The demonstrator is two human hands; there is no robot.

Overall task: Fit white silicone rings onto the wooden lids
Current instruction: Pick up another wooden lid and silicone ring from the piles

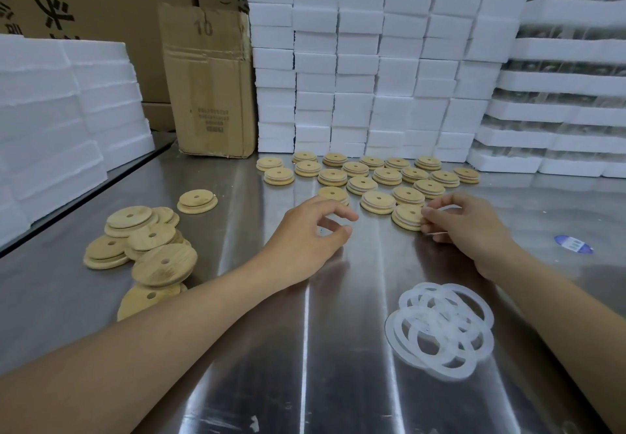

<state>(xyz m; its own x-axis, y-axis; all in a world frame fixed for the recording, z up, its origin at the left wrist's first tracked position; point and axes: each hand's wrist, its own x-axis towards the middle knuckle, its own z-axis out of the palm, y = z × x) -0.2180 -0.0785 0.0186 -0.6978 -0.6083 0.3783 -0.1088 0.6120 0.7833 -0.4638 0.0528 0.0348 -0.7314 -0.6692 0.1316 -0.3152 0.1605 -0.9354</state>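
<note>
Forearms, two, bare, entering from the near edge over a steel table (pixel 237 383). Rings (pixel 440 328): white silicone, a loose overlapping heap on the table just inside the right forearm, untouched. Right hand (pixel 469 227): fingers bent, tips pinching the near rim of the front lid (pixel 406 217), which lies flat and shows a pale band round its waist, so its ring appears seated. Left hand (pixel 313 230): fingers loosely curled, thumb and forefinger a little apart, holding nothing that shows, hovering just above the table. Finished lids (pixel 372 176): rows of wooden discs with centre holes, each with a pale band, ranged behind the front lid up to the foam blocks (pixel 372 61). Bare lids (pixel 142 247): a tumbled heap well to the left, one more lying apart behind it. Carton (pixel 210 88): stands at the back left. Step judged in hand: setting the ringed lid into the row. Handling notes, as judgement: check that the band sits evenly all round before letting go, since a twisted stretch would likely ride up. Slide the lid in beside its neighbours without stacking. Send the free left hand to the bare heap while the right takes one ring only, peeled off the top so the tangle does not lift with it.
</note>
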